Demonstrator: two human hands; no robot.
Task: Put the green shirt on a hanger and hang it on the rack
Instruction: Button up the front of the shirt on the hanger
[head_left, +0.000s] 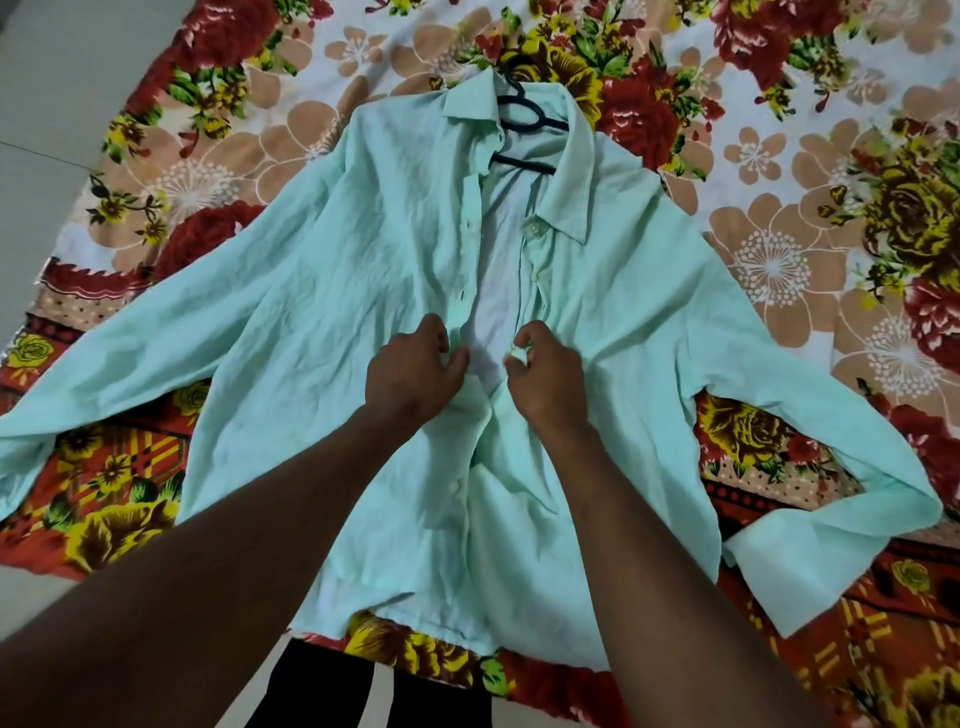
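Shirt (337, 291), pale green and creased, spread over black hanger (524, 119) on floral sheet (779, 208); our left hand (410, 371) and right hand (545, 376) each pinch one open front edge.

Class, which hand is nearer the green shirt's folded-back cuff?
Right. The right hand lies up-left of the cuff; the left hand lies farther left.

A floral sheet (779, 260) fills the view, spread flat: big red roses, yellow blooms and tan flowers outlined in white on a pale ground. Its near edge turns to a red and orange border (109, 457) with yellow flowers and checks. Beyond the sheet, upper left, lies a plain pale surface (62, 78). At the bottom edge, dark trouser legs (311, 691) show.
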